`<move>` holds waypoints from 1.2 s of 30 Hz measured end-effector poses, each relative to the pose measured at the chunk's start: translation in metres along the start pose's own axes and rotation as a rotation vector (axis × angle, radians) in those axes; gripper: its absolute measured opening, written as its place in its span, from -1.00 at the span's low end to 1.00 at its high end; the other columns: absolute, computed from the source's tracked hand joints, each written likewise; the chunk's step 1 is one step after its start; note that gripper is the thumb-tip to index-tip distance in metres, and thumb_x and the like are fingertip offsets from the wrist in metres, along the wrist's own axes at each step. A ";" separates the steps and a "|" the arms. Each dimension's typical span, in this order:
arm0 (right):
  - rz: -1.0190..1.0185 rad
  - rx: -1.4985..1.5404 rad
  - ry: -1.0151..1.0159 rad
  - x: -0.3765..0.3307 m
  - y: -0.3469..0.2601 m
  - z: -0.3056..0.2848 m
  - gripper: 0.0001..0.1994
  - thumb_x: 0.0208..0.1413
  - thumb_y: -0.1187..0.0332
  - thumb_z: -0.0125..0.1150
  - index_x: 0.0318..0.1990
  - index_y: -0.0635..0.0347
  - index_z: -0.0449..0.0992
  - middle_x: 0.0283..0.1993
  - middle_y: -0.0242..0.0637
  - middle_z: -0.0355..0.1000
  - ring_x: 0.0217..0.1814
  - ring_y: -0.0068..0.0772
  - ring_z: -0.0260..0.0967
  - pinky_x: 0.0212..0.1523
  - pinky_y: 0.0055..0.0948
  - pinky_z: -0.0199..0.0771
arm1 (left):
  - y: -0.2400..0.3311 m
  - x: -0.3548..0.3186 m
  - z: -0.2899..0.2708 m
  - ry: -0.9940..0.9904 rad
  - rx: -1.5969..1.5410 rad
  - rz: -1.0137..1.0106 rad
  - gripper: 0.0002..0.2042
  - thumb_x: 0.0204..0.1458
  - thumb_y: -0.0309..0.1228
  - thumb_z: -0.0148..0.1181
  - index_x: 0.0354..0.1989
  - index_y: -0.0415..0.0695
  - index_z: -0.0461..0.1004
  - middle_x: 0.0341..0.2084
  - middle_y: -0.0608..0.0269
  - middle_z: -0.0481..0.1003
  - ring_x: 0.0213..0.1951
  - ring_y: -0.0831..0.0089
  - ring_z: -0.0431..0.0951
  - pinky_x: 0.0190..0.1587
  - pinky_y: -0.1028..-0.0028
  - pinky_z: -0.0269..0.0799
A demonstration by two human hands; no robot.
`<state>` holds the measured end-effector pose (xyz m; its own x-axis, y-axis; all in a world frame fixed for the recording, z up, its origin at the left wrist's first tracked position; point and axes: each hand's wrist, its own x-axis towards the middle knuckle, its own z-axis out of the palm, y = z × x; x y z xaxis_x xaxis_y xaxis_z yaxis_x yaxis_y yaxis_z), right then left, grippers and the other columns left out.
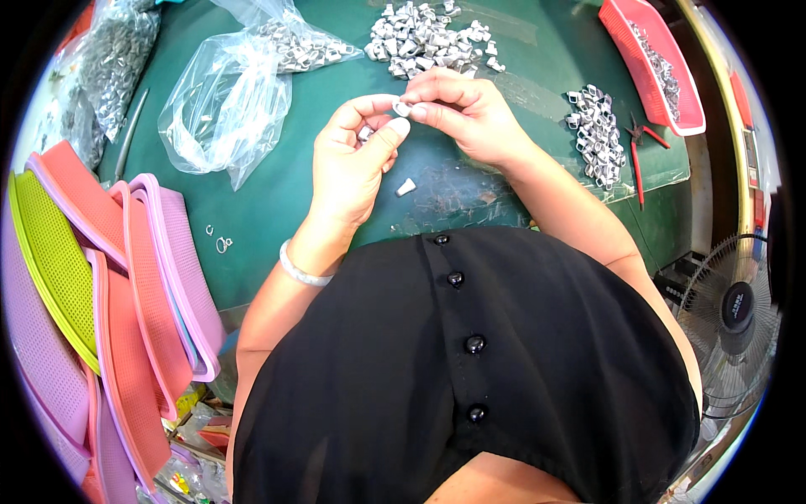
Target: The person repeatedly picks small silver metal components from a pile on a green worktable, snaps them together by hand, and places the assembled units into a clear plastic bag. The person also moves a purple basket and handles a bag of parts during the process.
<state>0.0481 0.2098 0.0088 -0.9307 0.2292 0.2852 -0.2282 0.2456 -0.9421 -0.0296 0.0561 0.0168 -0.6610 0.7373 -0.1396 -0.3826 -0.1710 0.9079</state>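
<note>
Two hands [403, 139] pinch small metal piece [402, 108]; red tray [623, 25] holds similar, probably.

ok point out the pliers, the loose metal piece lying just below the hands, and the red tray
pliers [640, 155]: head view, on a red handle, right side of the green table
loose metal piece [405, 187]: head view, middle of the small pale part
red tray [623, 29]: head view, on its left wall

A person seen from above wears a black sleeveless top [520, 370] with a row of round, glossy black buttons [474, 343] down the front. Both forearms are bare. A pale, whitish bangle [300, 267] circles the left wrist.
</note>
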 end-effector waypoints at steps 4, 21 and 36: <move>0.036 0.124 -0.010 -0.003 0.003 0.000 -0.87 0.00 0.50 0.12 -0.27 0.31 0.50 -0.27 -0.32 0.39 -0.22 -0.55 0.31 -0.17 -0.58 0.30 | -0.002 0.000 0.006 -0.028 0.184 0.186 -0.83 -0.08 -0.59 0.18 -0.27 -0.22 0.43 -0.57 0.51 0.34 -0.53 0.79 0.26 -0.49 0.77 0.17; 0.033 -0.040 -0.012 -0.006 -0.003 0.000 -0.90 0.02 0.49 0.10 -0.31 0.31 0.46 -0.34 -0.36 0.37 -0.30 -0.57 0.30 -0.26 -0.61 0.28 | -0.002 0.002 0.005 0.003 0.061 0.058 -0.85 -0.03 -0.52 0.15 -0.27 -0.23 0.43 -0.60 0.47 0.35 -0.64 0.80 0.21 -0.62 0.77 0.08; 0.006 -0.092 0.010 -0.008 -0.004 -0.005 -0.89 -0.02 0.44 0.15 -0.35 0.28 0.47 -0.40 -0.35 0.37 -0.36 -0.56 0.30 -0.32 -0.58 0.30 | 0.000 0.002 0.005 0.020 0.083 -0.022 -0.85 -0.01 -0.48 0.13 -0.27 -0.23 0.43 -0.55 0.44 0.39 -0.63 0.78 0.24 -0.60 0.75 0.12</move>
<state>0.0581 0.2111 0.0110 -0.9291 0.2399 0.2815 -0.1949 0.3294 -0.9239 -0.0279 0.0611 0.0188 -0.6664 0.7266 -0.1669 -0.3428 -0.0999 0.9341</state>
